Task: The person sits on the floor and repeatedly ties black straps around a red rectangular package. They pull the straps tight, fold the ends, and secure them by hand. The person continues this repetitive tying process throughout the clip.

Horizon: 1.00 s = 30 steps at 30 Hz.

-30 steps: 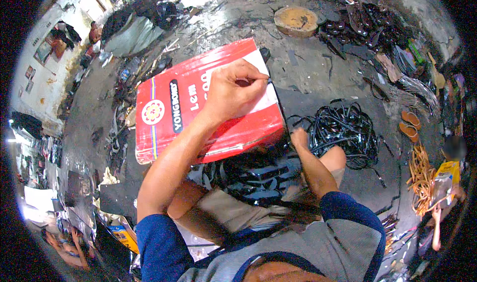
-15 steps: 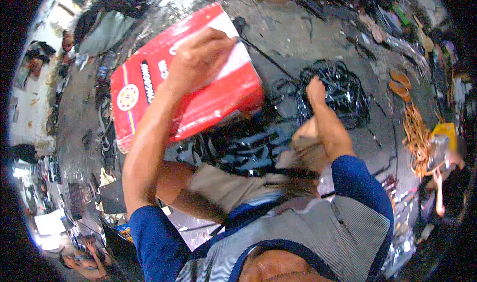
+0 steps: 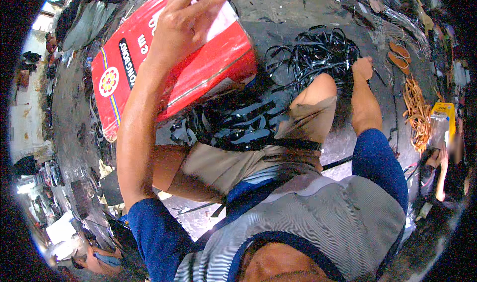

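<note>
My left hand (image 3: 181,26) lies over a red box-like container (image 3: 208,78) with a pale side and a flower emblem. Its fingers are bent, the forefinger reaching to the far right corner. A small black piece shows at that fingertip; what the fingers pinch is unclear. To the right, my right hand (image 3: 363,68) is closed at the right side of a tangled heap of shiny black strips (image 3: 318,51), apparently gripping some of them. More black strips (image 3: 243,125) lie across my lap, below the container.
Brown sandals (image 3: 399,56) and a bundle of tan strips (image 3: 416,113) lie on the dark floor (image 3: 278,6) at the right. Beyond them is a yellow package (image 3: 444,115), near another person's arm (image 3: 441,175). Another person (image 3: 102,262) is at the lower left.
My right hand has moved right, from the middle of the black heap to its right side. My left hand and the red container sit higher in view, and the heap looks looser.
</note>
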Tool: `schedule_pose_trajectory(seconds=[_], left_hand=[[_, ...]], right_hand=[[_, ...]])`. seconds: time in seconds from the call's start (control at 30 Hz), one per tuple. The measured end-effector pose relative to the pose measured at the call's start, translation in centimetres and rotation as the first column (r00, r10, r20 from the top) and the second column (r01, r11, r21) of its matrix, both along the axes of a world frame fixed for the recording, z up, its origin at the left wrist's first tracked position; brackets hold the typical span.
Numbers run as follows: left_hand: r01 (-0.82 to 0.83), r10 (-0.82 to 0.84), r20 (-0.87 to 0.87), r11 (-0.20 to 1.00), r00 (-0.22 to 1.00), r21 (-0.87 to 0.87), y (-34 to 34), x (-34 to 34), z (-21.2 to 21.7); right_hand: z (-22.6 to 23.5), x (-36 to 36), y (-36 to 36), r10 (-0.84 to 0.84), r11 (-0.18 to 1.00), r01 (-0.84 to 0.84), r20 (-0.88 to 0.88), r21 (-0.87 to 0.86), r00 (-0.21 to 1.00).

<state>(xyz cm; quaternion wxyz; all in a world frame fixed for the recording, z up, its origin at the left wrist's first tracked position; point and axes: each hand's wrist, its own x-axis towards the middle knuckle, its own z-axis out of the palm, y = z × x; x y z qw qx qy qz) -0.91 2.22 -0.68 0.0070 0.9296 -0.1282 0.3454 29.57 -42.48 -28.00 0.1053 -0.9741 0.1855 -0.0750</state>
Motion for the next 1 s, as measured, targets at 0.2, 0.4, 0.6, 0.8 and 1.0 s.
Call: schedule_pose_trajectory(seconds=[0.2, 0.4, 0.6, 0.8, 1.0], left_hand=[[-0.034, -0.03, -0.154, 0.917, 0.988, -0.397, -1.4, -0.5, 0.8], [0.022, -0.046, -0.11, 0.978, 0.993, -0.207, -7.5, -7.2, 0.7], [-0.286, -0.108, -0.534, 0.746, 0.839, -0.601, -14.2, -14.2, -6.3], [-0.347, -0.109, -0.41, 0.364, 0.906, -0.864, -13.0, -16.2, -7.3], [-0.3, 0.202, -0.263, 0.858, 0.944, -0.417, -10.9, -16.2, -1.8]], right_hand=[[-0.5, -11.3, 13.6, 0.899, 0.426, -0.839, -0.058, 0.338, 0.433], [-6.5, -26.8, 18.7, 0.914, 0.036, -0.862, -0.366, 0.506, -0.177], [10.3, -27.2, 16.5, 0.936, -0.351, -0.722, 0.214, 0.596, -0.278], [26.9, -23.1, 14.0, 0.958, -0.27, -0.643, 0.27, 0.717, -0.101], [26.1, -21.3, 13.5, 0.994, -0.087, -0.66, 0.105, 0.746, -0.013]])
